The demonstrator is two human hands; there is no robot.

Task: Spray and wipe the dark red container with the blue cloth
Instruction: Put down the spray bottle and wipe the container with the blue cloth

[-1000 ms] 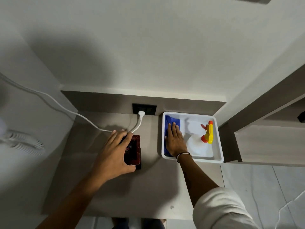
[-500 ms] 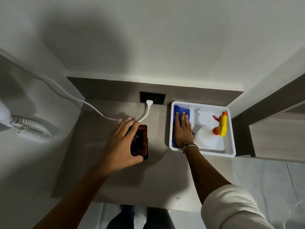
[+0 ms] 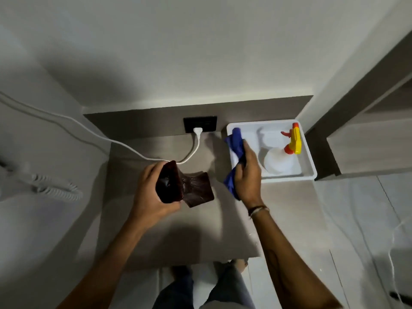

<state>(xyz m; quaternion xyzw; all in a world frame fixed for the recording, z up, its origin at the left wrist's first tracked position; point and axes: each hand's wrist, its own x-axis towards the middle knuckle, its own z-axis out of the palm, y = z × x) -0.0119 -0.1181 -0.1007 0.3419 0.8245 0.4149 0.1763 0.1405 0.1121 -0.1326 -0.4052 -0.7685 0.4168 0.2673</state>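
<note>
Head view: no legible writing on spray bottle (image 3: 281, 157).

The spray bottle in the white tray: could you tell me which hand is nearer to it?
The right hand, gripping the blue cloth at the tray's near left edge, beside the spray bottle. The left hand holds the dark red container over the counter, farther left.

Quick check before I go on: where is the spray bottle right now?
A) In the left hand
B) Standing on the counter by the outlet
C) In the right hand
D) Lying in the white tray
D. The spray bottle lies in the white tray, untouched; the right hand holds only the blue cloth, and the left hand grips the dark red container.
</note>
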